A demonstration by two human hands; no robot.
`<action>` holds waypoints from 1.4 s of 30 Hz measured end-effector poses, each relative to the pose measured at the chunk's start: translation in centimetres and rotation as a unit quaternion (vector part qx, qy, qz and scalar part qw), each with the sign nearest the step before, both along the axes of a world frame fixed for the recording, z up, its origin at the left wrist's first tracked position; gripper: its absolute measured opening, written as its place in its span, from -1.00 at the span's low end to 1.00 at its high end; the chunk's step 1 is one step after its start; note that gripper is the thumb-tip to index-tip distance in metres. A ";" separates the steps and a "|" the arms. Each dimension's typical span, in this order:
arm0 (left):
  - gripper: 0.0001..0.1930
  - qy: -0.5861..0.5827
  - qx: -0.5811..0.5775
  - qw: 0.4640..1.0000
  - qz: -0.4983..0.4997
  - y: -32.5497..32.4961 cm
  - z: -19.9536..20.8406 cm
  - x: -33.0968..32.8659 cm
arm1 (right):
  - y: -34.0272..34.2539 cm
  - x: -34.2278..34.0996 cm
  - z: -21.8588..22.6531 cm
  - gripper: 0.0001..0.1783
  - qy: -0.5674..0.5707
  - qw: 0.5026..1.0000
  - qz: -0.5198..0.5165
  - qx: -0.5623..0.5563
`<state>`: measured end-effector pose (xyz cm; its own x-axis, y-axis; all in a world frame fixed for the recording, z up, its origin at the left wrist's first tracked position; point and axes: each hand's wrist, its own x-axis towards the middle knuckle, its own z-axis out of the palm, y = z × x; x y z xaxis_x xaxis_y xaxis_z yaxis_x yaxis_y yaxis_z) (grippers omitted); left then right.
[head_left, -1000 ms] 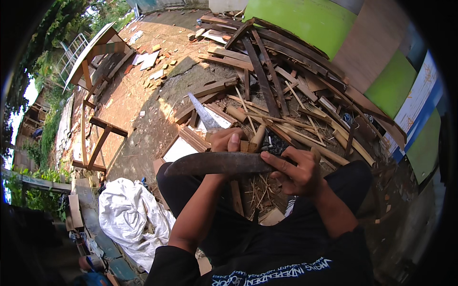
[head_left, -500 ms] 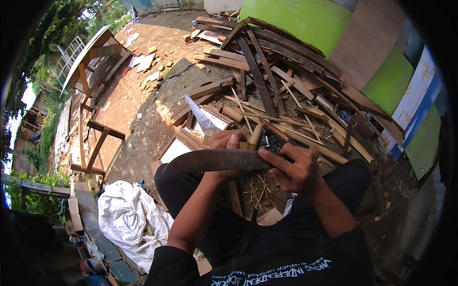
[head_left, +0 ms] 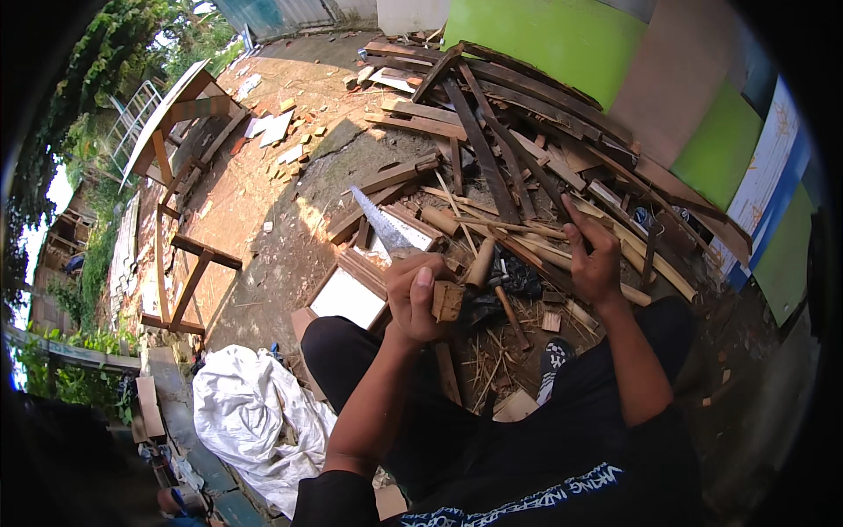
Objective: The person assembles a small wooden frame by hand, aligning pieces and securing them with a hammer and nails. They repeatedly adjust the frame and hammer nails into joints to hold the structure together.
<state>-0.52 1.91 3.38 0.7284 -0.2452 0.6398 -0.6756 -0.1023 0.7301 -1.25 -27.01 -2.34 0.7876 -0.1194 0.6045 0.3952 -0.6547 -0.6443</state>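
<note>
My left hand (head_left: 416, 297) is closed around a short block of wood (head_left: 448, 301), whose cut end shows beside the fingers. To its right, my right hand (head_left: 597, 266) is raised and closed on a machete. The machete's dark blade (head_left: 537, 172) points away and up from the fingers, seen nearly edge-on; its handle is mostly hidden in the hand. Just beyond my left hand lies a handsaw (head_left: 384, 221), its blade pointing away and its handle largely covered. A stick-like wooden handle (head_left: 512, 318) lies on the ground between my hands.
A heap of planks and sticks (head_left: 492, 167) spreads ahead and right, against green panels (head_left: 544, 44). White-faced framed boards (head_left: 347, 294) lie by my left knee. A white cloth sack (head_left: 250, 422) sits at left, beyond it a wooden frame (head_left: 189, 281). My patterned shoe (head_left: 553, 356) is below.
The machete has swung from lying crosswise over my left hand to pointing away, as my right hand moved up and right. The block in my left hand is now uncovered.
</note>
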 end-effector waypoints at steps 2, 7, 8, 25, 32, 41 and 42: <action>-0.48 0.062 0.003 0.998 0.031 1.4 -0.6 0.4 | 3.3 -2.2 2.0 -0.53 0.013 0.999 0.024 0.037; -0.45 0.029 0.010 0.995 0.098 0.6 -1.6 0.8 | 4.5 -4.8 4.8 -0.43 -0.065 0.978 0.183 -0.071; -0.44 0.052 0.020 0.994 0.092 1.0 -2.0 0.9 | 4.7 -5.0 5.2 -0.41 -0.079 0.969 0.205 -0.115; -0.32 0.105 0.072 0.985 0.116 0.7 -2.7 0.6 | 6.2 -5.0 5.8 -0.36 -0.094 0.958 0.244 -0.117; -0.39 0.062 0.147 0.979 0.126 0.4 -1.9 0.2 | 6.0 -4.6 5.3 -0.38 -0.070 0.971 0.193 -0.120; -0.46 0.037 -0.003 0.999 0.009 0.3 2.1 -2.0 | -1.7 2.9 -1.1 -0.60 0.430 0.897 -0.106 -0.007; -0.36 0.051 -0.003 0.998 0.026 1.7 0.8 -1.0 | -1.7 3.5 -1.9 -0.60 0.392 0.911 -0.125 0.029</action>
